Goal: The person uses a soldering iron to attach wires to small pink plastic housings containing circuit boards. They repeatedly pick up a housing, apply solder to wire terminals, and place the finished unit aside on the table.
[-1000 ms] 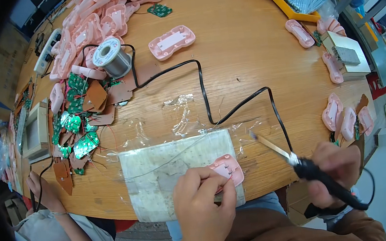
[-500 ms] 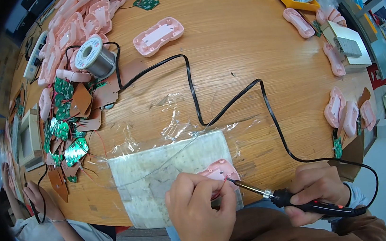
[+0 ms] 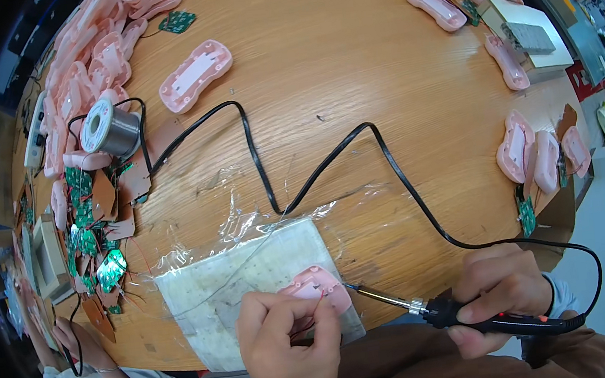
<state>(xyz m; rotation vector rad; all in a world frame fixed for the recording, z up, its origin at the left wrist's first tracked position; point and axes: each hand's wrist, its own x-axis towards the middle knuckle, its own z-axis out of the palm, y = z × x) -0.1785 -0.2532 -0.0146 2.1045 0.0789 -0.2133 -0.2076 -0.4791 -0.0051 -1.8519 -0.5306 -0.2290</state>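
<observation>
Lying inside pink shell, small metal contacts

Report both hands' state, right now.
Left hand: closed, fingertips pinched at the pink shell; exact grip hidden.
Right hand: closed, holding the soldering iron.

Since half a second ago, the soldering iron is drawn back rightward from the left grip, its tip brought to the edge of the pink shell at that grip.
</observation>
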